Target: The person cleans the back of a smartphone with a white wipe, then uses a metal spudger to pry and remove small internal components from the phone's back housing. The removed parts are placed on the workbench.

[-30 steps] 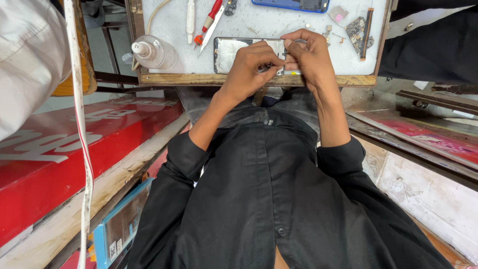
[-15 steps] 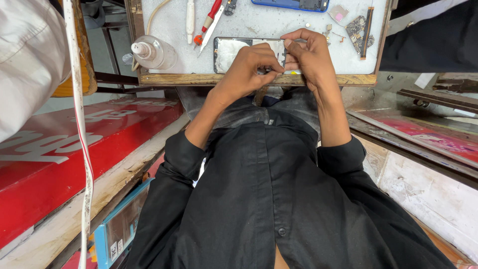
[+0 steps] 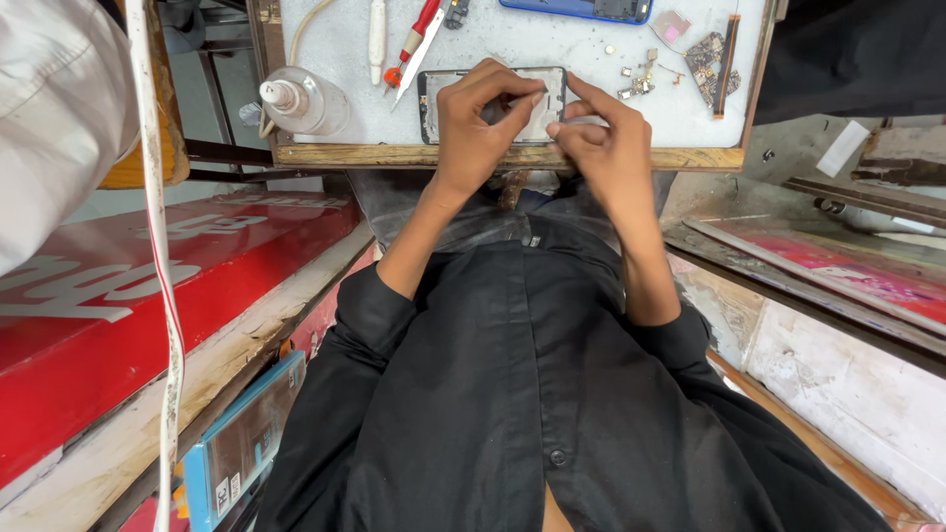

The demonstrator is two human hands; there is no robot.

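An opened phone [image 3: 445, 91] with a pale inside and a dark frame lies flat on the white work board [image 3: 591, 123]. My left hand [image 3: 481, 118] rests on top of it, with thumb and fingers pinched on its middle. My right hand [image 3: 603, 143] is at the phone's right end, and its thumb and forefinger are pinched together at the near right corner. Whether a small part sits between those fingertips is hidden. Both forearms come out of my black shirt sleeves.
On the board lie a clear squeeze bottle [image 3: 304, 100], a white tool [image 3: 376, 39], a red-handled screwdriver [image 3: 416, 34], a blue phone [image 3: 581, 9], small loose parts [image 3: 639, 77] and circuit pieces [image 3: 711, 54]. A red signboard [image 3: 148, 286] and someone's white sleeve [image 3: 49, 118] are at the left.
My right hand has dropped from the phone's far right end toward the near corner. My left hand's fingers have shifted up onto the phone's middle. The phone has not moved.
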